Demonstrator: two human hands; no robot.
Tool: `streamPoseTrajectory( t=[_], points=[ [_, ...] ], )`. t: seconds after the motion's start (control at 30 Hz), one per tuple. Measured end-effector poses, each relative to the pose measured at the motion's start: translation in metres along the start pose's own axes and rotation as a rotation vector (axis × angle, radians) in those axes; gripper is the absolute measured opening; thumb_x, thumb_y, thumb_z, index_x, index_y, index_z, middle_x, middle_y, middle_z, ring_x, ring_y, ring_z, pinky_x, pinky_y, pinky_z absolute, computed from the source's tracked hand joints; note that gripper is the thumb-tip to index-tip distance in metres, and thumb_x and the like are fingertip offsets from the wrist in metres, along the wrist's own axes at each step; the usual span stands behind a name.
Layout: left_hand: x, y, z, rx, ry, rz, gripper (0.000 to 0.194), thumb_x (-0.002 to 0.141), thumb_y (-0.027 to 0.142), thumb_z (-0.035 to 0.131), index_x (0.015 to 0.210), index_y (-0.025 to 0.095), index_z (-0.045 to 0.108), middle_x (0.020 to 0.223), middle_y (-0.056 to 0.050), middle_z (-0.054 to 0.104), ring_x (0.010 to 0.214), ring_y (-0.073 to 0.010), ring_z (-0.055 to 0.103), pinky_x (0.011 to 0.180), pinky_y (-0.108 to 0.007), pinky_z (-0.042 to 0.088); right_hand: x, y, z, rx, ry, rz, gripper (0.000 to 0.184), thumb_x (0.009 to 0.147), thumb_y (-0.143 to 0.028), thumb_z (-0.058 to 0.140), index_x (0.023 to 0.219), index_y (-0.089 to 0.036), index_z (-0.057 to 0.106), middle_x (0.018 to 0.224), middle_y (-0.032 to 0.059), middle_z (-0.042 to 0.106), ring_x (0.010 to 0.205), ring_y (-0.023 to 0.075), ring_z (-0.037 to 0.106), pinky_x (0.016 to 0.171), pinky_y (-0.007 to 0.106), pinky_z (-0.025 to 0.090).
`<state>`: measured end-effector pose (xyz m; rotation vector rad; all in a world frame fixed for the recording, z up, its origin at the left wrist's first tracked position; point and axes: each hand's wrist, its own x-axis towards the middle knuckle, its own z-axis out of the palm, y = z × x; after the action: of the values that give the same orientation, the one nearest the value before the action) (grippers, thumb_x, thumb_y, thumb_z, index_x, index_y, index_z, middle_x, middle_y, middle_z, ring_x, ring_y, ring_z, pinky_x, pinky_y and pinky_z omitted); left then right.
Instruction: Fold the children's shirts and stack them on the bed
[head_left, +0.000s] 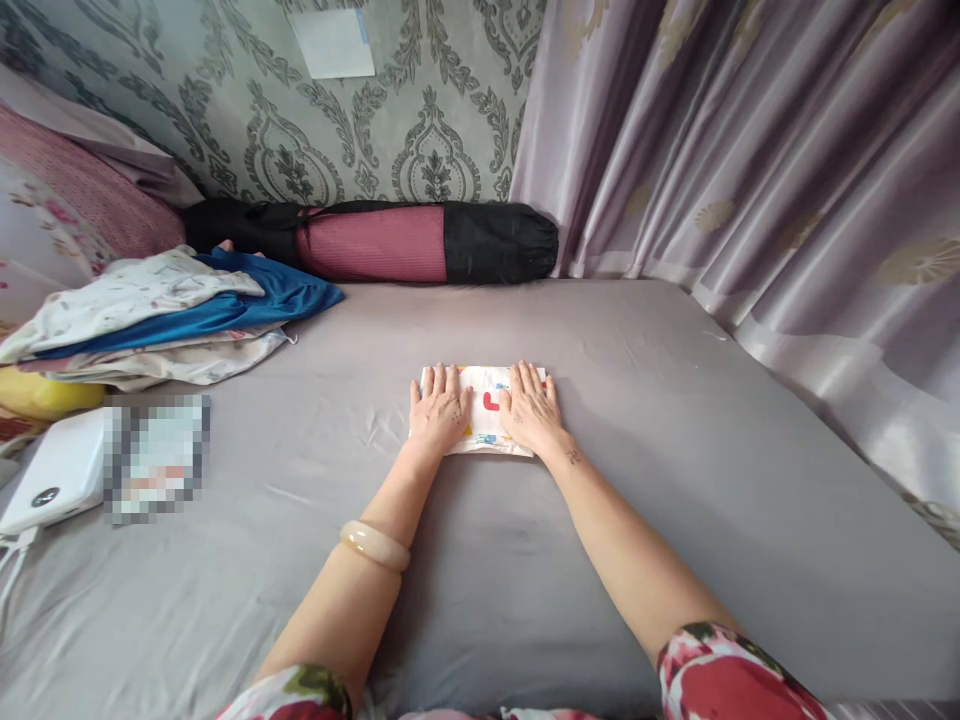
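A folded white cloth [487, 430] with red, blue and yellow prints lies flat on the grey bed sheet [645, 600], straight in front of me. My left hand [441, 408] rests palm down on its left end, fingers stretched out and pointing away from me. On the right end my right hand [531, 405] lies flat in the same way, its fingers slightly spread. Both palms hide the cloth's ends, while its printed middle shows between my thumbs. Neither hand grips anything.
A pile of clothes [187, 300] lies at the left. Nearer stand a white power bank [64, 465] with a cable and a blurred-out item [156, 460]. A black and pink rolled bag [375, 243] lies along the wall. Purple curtains [735, 150] hang at the right.
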<state>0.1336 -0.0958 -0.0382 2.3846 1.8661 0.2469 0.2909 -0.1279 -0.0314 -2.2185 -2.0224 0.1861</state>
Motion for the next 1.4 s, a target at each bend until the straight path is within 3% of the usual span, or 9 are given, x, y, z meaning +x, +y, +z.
streamPoseTrajectory(
  t=[0.2, 0.33, 0.5, 0.63, 0.87, 1.0, 1.17, 1.4],
  points=[
    [-0.001, -0.001, -0.004, -0.022, -0.01, -0.008, 0.061, 0.1, 0.043, 0.021, 0.15, 0.01, 0.034, 0.157, -0.014, 0.031, 0.146, -0.0307, 0.024, 0.118, -0.052, 0.021, -0.001, -0.001, -0.003, 0.021, -0.021, 0.008, 0.062, 0.099, -0.034, 0.019, 0.153, -0.004, 0.025, 0.161, 0.0125, 0.018, 0.149, 0.0238, 0.013, 0.121, 0.048, 0.008],
    [-0.004, -0.006, -0.009, -0.016, 0.074, -0.029, 0.061, 0.1, 0.041, 0.018, 0.149, 0.01, 0.036, 0.157, -0.014, 0.032, 0.147, -0.0283, 0.022, 0.12, -0.051, 0.016, -0.001, 0.006, -0.007, -0.001, 0.042, 0.044, 0.062, 0.099, -0.033, 0.018, 0.153, -0.004, 0.024, 0.161, 0.0129, 0.015, 0.149, 0.024, 0.011, 0.12, 0.047, 0.008],
    [-0.003, -0.014, -0.004, -0.026, -0.018, -0.022, 0.062, 0.1, 0.043, 0.021, 0.15, 0.01, 0.034, 0.157, -0.015, 0.031, 0.146, -0.0302, 0.024, 0.118, -0.051, 0.02, 0.001, 0.016, -0.002, -0.021, -0.001, 0.068, 0.062, 0.099, -0.035, 0.017, 0.152, -0.004, 0.026, 0.161, 0.0132, 0.019, 0.149, 0.0251, 0.014, 0.12, 0.046, 0.011],
    [-0.001, -0.015, -0.002, -0.054, -0.024, -0.026, 0.062, 0.099, 0.045, 0.022, 0.15, 0.01, 0.034, 0.158, -0.016, 0.029, 0.147, -0.0306, 0.023, 0.118, -0.051, 0.019, 0.002, 0.018, 0.002, 0.004, 0.0, 0.064, 0.063, 0.099, -0.035, 0.017, 0.152, -0.003, 0.026, 0.161, 0.013, 0.018, 0.149, 0.0252, 0.013, 0.12, 0.045, 0.011],
    [-0.006, -0.017, -0.01, -0.145, 0.03, -0.019, 0.058, 0.099, 0.04, 0.022, 0.147, 0.012, 0.04, 0.156, -0.014, 0.034, 0.147, -0.0292, 0.022, 0.118, -0.054, 0.016, 0.004, 0.019, -0.009, -0.004, -0.05, 0.053, 0.064, 0.1, -0.038, 0.014, 0.153, -0.004, 0.024, 0.161, 0.0143, 0.017, 0.149, 0.0258, 0.013, 0.12, 0.048, 0.012],
    [-0.011, -0.017, -0.013, -0.154, 0.083, 0.019, 0.057, 0.099, 0.038, 0.022, 0.146, 0.011, 0.041, 0.155, -0.015, 0.035, 0.147, -0.0278, 0.022, 0.119, -0.054, 0.012, -0.002, 0.012, -0.015, -0.025, 0.015, -0.016, 0.064, 0.1, -0.037, 0.014, 0.153, -0.003, 0.022, 0.162, 0.0139, 0.014, 0.15, 0.0242, 0.008, 0.121, 0.043, 0.009],
    [-0.01, -0.019, -0.012, -0.173, -0.038, 0.059, 0.053, 0.099, 0.037, 0.026, 0.144, 0.015, 0.041, 0.157, -0.014, 0.033, 0.147, -0.0271, 0.024, 0.118, -0.055, 0.017, -0.005, 0.007, -0.001, -0.019, -0.011, 0.014, 0.063, 0.099, -0.035, 0.017, 0.152, -0.002, 0.025, 0.161, 0.0143, 0.02, 0.148, 0.0246, 0.015, 0.121, 0.038, 0.013],
    [-0.006, -0.023, -0.014, -0.31, 0.021, 0.03, 0.041, 0.099, 0.031, 0.028, 0.132, 0.023, 0.052, 0.148, -0.01, 0.047, 0.141, -0.0242, 0.036, 0.115, -0.051, 0.026, -0.003, 0.004, -0.007, -0.027, -0.025, 0.02, 0.062, 0.099, -0.034, 0.019, 0.152, -0.002, 0.026, 0.16, 0.0152, 0.021, 0.148, 0.0256, 0.017, 0.121, 0.043, 0.011]
  ],
)
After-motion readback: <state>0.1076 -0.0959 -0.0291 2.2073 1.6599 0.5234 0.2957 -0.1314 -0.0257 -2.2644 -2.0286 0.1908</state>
